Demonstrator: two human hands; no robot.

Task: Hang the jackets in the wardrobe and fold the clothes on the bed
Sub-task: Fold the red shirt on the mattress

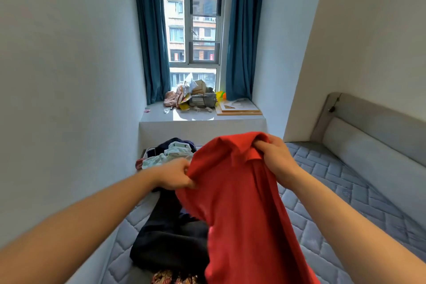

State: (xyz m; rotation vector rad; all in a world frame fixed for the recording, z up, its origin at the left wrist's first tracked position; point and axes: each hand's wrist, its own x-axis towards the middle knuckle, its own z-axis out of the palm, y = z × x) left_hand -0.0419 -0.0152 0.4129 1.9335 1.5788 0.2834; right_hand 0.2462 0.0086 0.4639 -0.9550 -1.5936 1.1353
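Note:
A red shirt [239, 205] hangs in the air over the bed, held up between both hands. My left hand [176, 174] pinches its left upper edge. My right hand [275, 157] grips the fabric near the collar, higher and further right. Below the shirt a dark garment [168, 240] lies spread on the grey quilted mattress [341, 193]. A heap of clothes [171, 152], pale printed pieces on dark ones, sits at the bed's far left corner. A patterned fabric [168, 278] shows at the bottom edge. No wardrobe is in view.
A white wall runs close along the left. The padded grey headboard [368, 131] lines the right side. Beyond the bed a windowsill ledge [161, 117] carries bags, boxes and a wooden board [239, 109], between blue curtains [152, 37].

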